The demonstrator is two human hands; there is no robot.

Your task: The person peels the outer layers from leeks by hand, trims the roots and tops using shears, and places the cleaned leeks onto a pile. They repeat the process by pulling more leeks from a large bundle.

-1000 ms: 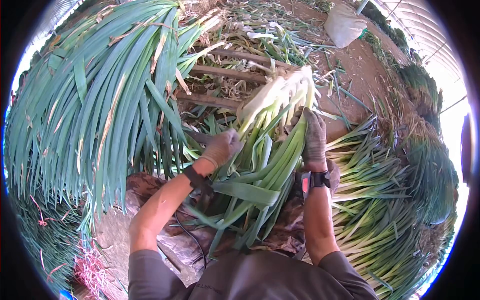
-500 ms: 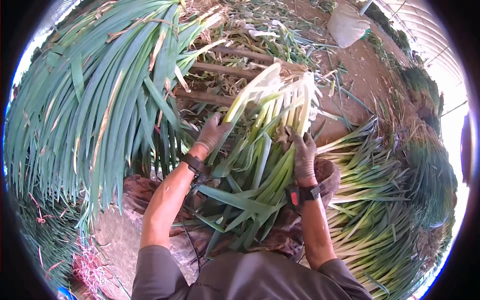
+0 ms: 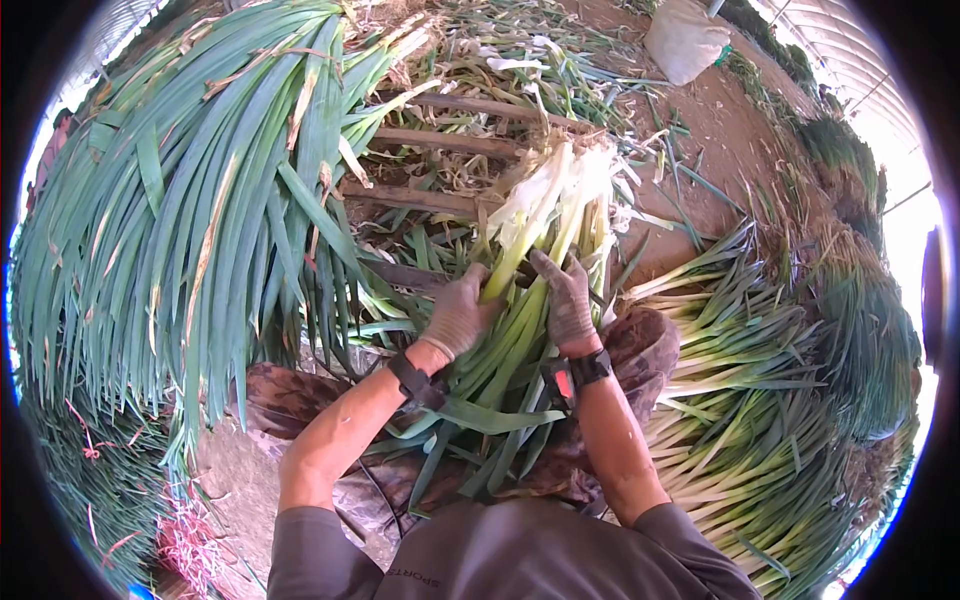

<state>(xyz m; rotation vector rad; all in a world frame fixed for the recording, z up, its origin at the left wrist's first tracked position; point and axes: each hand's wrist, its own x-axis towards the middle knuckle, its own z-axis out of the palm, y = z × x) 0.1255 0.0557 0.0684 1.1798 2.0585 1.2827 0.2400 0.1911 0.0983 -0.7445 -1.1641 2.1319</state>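
Note:
A bunch of green onions (image 3: 520,330) lies across my lap, pale roots end pointing away and dark leaves towards me. My left hand (image 3: 462,312), in a thin glove, closes around stalks on the left of the bunch. My right hand (image 3: 567,302), also gloved, grips stalks on the right side just below the white shanks. Loose, whitish torn skin (image 3: 560,185) hangs about the shanks beyond my hands. The fingertips are partly hidden among the stalks.
A large heap of green onions (image 3: 180,220) rises on the left. Wooden slats (image 3: 440,142) and leaf scraps lie ahead. More onions (image 3: 740,390) are laid in rows on the right. Pink ties (image 3: 188,545) sit lower left; a whitish sack (image 3: 688,42) stands far right.
My left hand has moved right and slightly nearer, closing in on the bunch. My right hand has shifted a little left. The stalk that leaned out left is now drawn in with the others.

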